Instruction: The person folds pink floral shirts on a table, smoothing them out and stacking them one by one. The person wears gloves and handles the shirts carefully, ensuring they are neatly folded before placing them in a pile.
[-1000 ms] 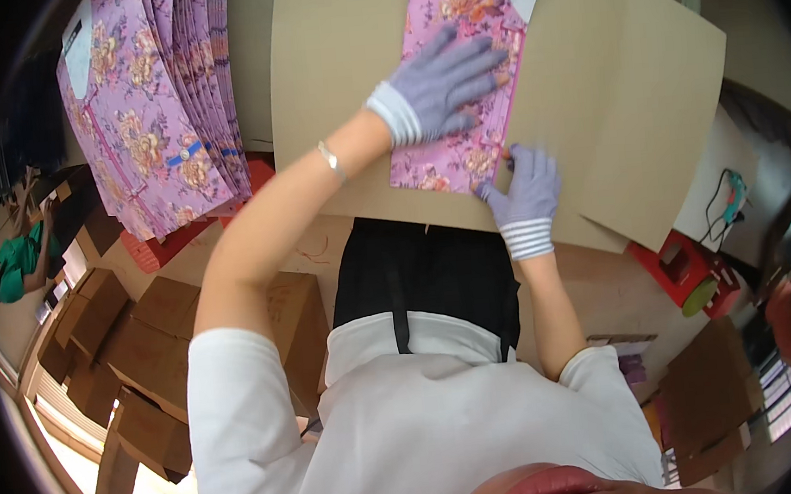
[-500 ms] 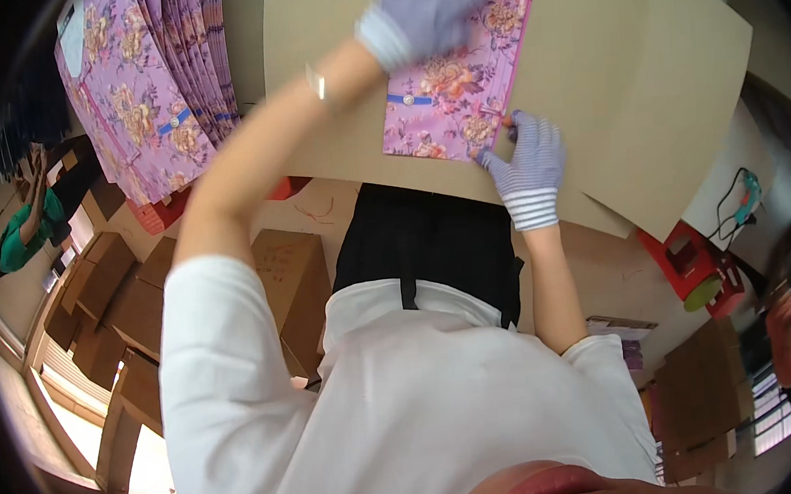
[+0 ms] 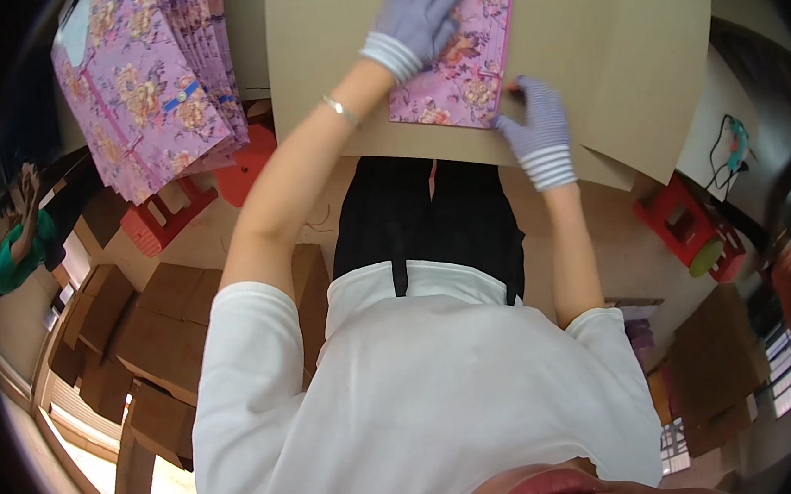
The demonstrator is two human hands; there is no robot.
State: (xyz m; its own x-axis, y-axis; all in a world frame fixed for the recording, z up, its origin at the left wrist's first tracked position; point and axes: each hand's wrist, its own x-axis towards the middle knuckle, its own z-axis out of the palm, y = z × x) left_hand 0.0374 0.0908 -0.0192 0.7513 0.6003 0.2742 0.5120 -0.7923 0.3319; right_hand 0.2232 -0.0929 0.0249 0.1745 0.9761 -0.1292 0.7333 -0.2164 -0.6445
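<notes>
A flat purple floral piece (image 3: 479,64), seemingly a folded paper bag, lies on the brown board covering the table (image 3: 603,54). My left hand (image 3: 419,17), in a striped lilac-and-white glove, rests flat across its left side with fingers outstretched, hiding that part of the print. By the piece's near right corner is my right hand (image 3: 543,133), gloved alike. Its thumb tip is at the edge and its bent fingers stand apart from the thumb, with nothing visible between them.
At the left stands a fanned stack of similar floral pieces (image 3: 142,90) with a blue band. Red stools (image 3: 170,214) and cardboard boxes (image 3: 174,329) fill the floor. Right of the board lies a teal tool with a cord (image 3: 737,146). Other people are at both sides.
My left hand has come left and slowed from a blur to rest on the piece, covering its blue band. My right hand has shifted slightly away from the piece's right edge.
</notes>
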